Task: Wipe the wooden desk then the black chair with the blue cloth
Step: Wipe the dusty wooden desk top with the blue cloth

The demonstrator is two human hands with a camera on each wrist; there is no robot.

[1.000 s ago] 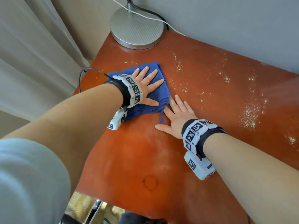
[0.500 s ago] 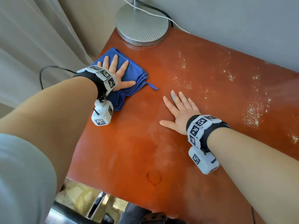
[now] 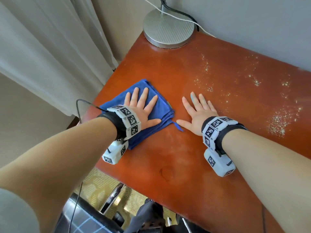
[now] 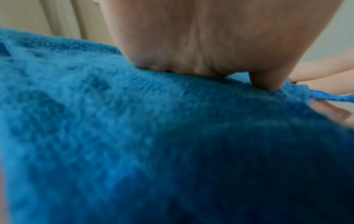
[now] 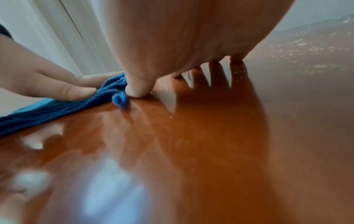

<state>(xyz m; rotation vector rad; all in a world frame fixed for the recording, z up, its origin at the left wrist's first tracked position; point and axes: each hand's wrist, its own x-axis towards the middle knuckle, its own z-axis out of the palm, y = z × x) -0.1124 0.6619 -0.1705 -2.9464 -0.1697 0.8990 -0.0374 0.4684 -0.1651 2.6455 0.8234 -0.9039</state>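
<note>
A folded blue cloth [image 3: 148, 126] lies on the reddish wooden desk [image 3: 185, 157] near its left edge. My left hand [image 3: 143, 105] presses flat on the cloth with straight, spread fingers; the cloth [image 4: 153, 144] fills the left wrist view under the palm. My right hand [image 3: 196, 108] rests flat on the bare desk just right of the cloth, its thumb beside the cloth's loose tag. In the right wrist view the thumb touches the cloth's edge [image 5: 107, 94]. Part of the black chair [image 3: 87, 214] shows below the desk's front edge.
A round metal lamp base [image 3: 168, 29] with cables stands at the desk's far left corner. Pale crumbs or dust [image 3: 277, 120] are scattered over the desk's right half. A curtain [image 3: 50, 56] hangs left of the desk; a grey wall runs behind.
My left hand slid the cloth from the far left corner near the lamp base back toward me and rightward, up to the right thumb. The right hand stayed flat in place.
</note>
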